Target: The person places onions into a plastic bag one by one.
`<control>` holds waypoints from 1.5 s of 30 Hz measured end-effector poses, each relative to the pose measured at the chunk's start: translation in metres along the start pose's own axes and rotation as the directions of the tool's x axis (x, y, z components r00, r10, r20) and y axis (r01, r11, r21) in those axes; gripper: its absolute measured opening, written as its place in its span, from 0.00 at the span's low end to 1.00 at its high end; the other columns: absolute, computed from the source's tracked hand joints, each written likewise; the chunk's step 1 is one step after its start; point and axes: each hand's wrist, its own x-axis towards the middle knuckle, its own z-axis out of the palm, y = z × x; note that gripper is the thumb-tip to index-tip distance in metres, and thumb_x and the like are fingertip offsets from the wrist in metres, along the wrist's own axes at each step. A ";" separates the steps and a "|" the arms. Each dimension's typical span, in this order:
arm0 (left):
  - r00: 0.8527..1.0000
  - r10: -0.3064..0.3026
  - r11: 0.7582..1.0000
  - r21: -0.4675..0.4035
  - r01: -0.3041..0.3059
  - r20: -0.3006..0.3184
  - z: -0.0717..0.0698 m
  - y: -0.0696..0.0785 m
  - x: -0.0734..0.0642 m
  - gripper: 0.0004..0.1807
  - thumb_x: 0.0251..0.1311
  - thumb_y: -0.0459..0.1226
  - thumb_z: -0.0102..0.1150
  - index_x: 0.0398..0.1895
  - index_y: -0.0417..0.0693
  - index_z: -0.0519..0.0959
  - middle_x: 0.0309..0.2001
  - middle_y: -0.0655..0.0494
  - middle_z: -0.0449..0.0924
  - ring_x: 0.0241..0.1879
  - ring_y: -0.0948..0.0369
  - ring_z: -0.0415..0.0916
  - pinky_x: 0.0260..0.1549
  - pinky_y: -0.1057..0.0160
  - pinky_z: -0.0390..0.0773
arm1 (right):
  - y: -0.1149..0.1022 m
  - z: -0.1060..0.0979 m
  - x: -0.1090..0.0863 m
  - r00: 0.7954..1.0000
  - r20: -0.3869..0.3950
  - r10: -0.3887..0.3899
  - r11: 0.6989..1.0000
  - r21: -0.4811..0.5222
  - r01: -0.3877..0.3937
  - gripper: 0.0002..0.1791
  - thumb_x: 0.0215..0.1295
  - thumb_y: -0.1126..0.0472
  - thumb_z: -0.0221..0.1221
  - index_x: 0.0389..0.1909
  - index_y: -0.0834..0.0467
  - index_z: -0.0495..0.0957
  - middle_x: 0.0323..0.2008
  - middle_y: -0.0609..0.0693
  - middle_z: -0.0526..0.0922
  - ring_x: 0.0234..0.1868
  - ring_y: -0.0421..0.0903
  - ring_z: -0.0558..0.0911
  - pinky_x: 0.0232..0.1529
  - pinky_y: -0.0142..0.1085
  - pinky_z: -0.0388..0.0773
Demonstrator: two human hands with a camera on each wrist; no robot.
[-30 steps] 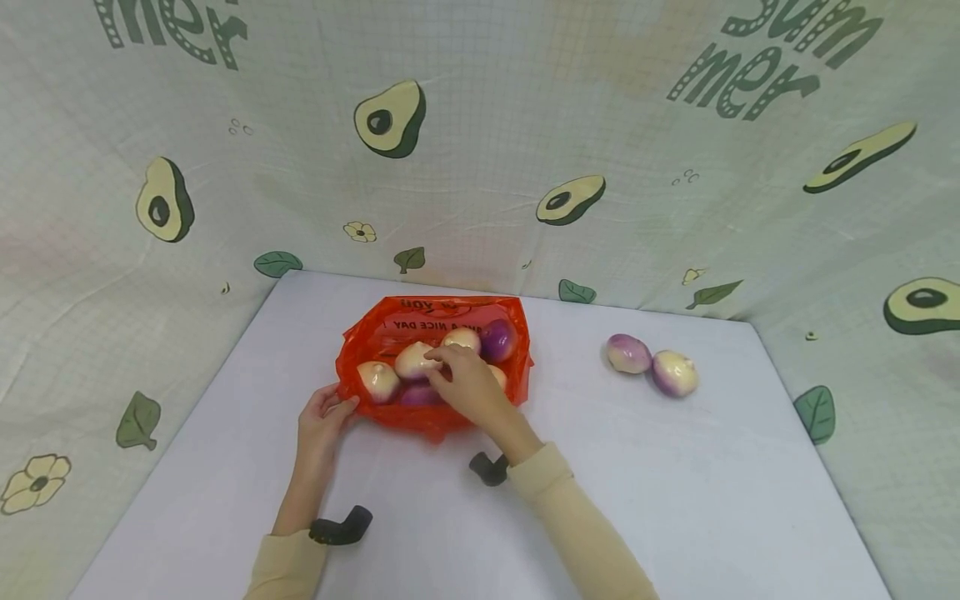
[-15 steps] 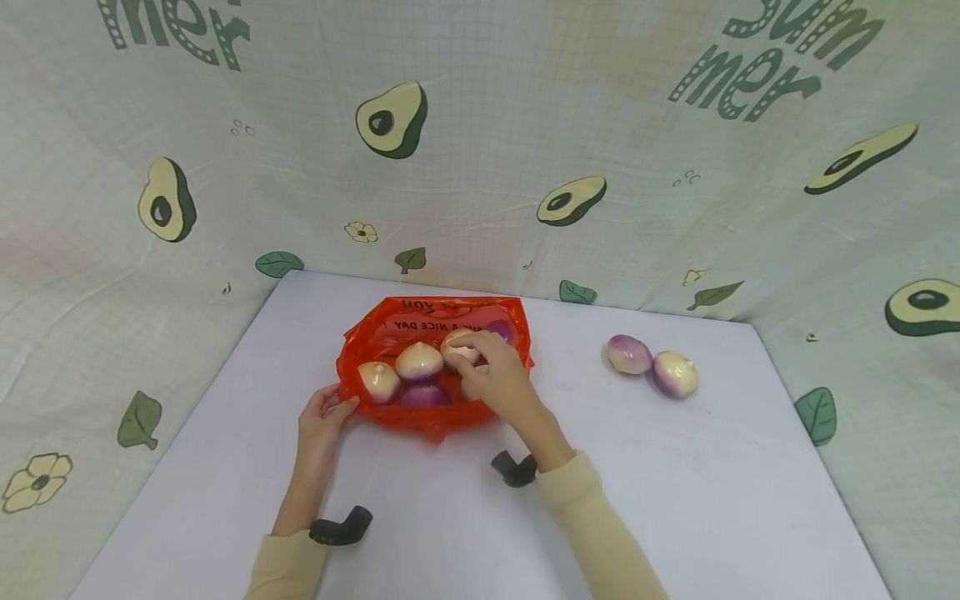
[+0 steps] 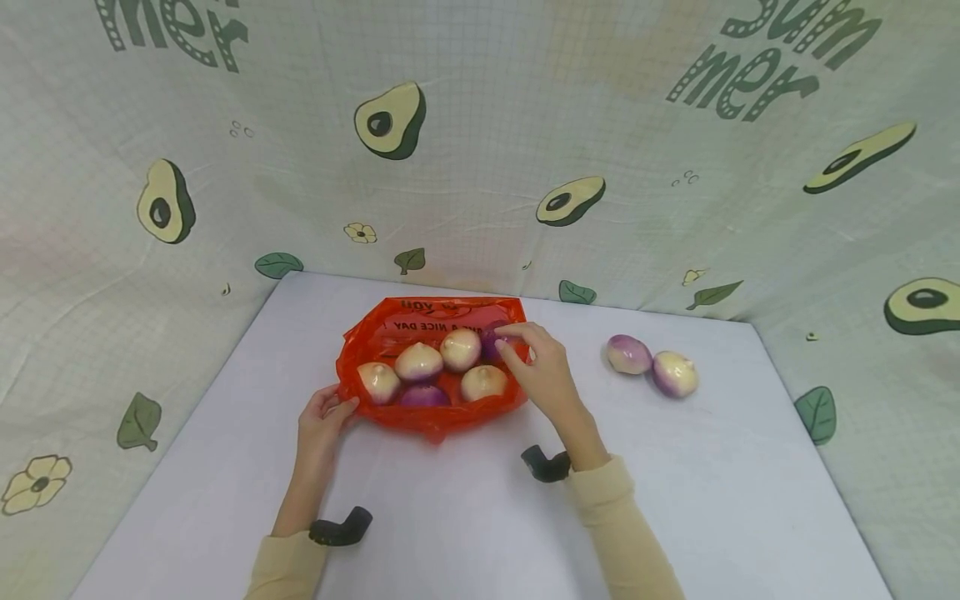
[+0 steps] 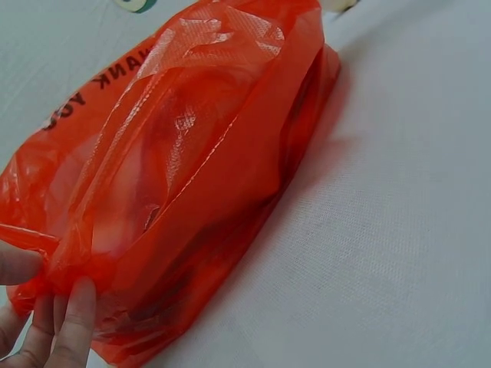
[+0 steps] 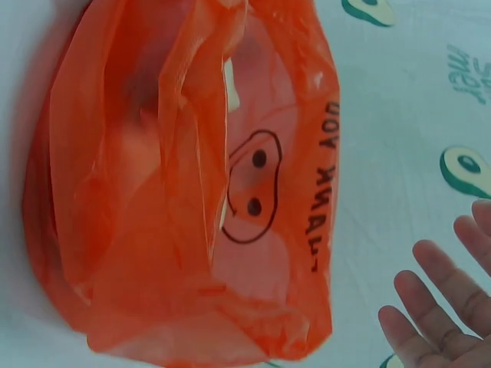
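Observation:
A red plastic bag (image 3: 432, 421) with black print stands open-mouthed on the table. Several shiny purple-and-white onions (image 3: 419, 362) lie inside it. At the bag's left edge my left hand (image 3: 321, 421) pinches the plastic between thumb and fingers; the left wrist view shows these fingers (image 4: 73, 326) against the gathered film. My right hand (image 3: 543, 371) is over the bag's right rim, beside a purple onion (image 3: 491, 342) that it partly covers. In the right wrist view its fingers (image 5: 430, 307) are extended and hold nothing, apart from the bag (image 5: 138, 230).
Two more onions, a purple one (image 3: 628, 354) and a paler one (image 3: 675, 373), lie side by side on the white table (image 3: 712, 483) to the right. Cloth printed with avocados (image 3: 570, 201) hangs behind and at the sides. Dark curved pieces (image 3: 341, 527) sit at both wrists.
My right hand has moved rightward across the bag, from above the middle onions to the right rim, uncovering a pale onion. The left hand and the bag have stayed in place.

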 end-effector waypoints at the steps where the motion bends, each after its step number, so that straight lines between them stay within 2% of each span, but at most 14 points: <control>1: 1.000 -0.001 1.000 0.002 0.001 -0.001 0.000 0.000 0.000 0.23 0.62 0.38 0.56 0.59 0.43 0.65 0.36 0.65 0.73 0.36 0.71 0.75 0.47 0.68 0.78 | 0.002 -0.003 0.000 1.000 -0.011 0.002 1.000 -0.001 -0.002 0.13 0.63 0.57 0.58 0.48 0.53 0.78 0.47 0.50 0.80 0.52 0.48 0.77 0.56 0.47 0.75; 14: 1.000 -0.007 1.000 0.017 0.007 0.003 -0.001 0.000 0.001 0.24 0.62 0.39 0.55 0.59 0.44 0.65 0.37 0.65 0.73 0.37 0.71 0.75 0.48 0.67 0.78 | 0.031 -0.031 0.000 0.988 -0.151 -0.035 0.998 -0.054 0.027 0.13 0.63 0.57 0.58 0.47 0.57 0.79 0.46 0.52 0.81 0.49 0.49 0.78 0.54 0.46 0.76; 20: 1.000 -0.009 1.000 0.026 0.008 0.008 -0.001 0.001 0.001 0.25 0.62 0.40 0.56 0.60 0.44 0.64 0.40 0.62 0.72 0.37 0.71 0.75 0.49 0.67 0.77 | 0.046 -0.042 0.000 0.984 -0.180 -0.009 0.999 -0.038 0.002 0.14 0.62 0.59 0.59 0.46 0.59 0.78 0.46 0.55 0.80 0.50 0.51 0.76 0.57 0.48 0.73; 29: 1.000 -0.012 0.998 0.054 0.012 0.002 -0.002 0.001 0.002 0.25 0.62 0.42 0.55 0.61 0.45 0.64 0.45 0.58 0.71 0.39 0.71 0.74 0.50 0.66 0.77 | 0.067 -0.059 -0.001 0.973 -0.220 0.069 0.997 -0.016 -0.074 0.16 0.61 0.60 0.60 0.48 0.63 0.77 0.48 0.59 0.78 0.51 0.53 0.75 0.58 0.47 0.70; 37: 1.000 -0.007 0.999 0.051 0.006 0.004 -0.002 0.001 0.001 0.25 0.62 0.41 0.55 0.61 0.45 0.64 0.46 0.56 0.71 0.38 0.71 0.74 0.51 0.65 0.77 | 0.085 -0.074 -0.007 0.940 -0.303 0.161 0.982 -0.043 -0.182 0.16 0.60 0.58 0.61 0.47 0.60 0.78 0.47 0.58 0.78 0.50 0.55 0.76 0.56 0.48 0.72; 45: 1.000 -0.006 0.998 0.056 0.006 0.004 -0.002 0.000 0.001 0.24 0.62 0.40 0.55 0.60 0.45 0.65 0.46 0.55 0.71 0.38 0.70 0.75 0.51 0.64 0.76 | 0.103 -0.092 -0.015 0.912 -0.317 0.259 0.960 -0.020 -0.280 0.19 0.62 0.55 0.59 0.51 0.61 0.75 0.53 0.58 0.75 0.55 0.54 0.72 0.59 0.50 0.68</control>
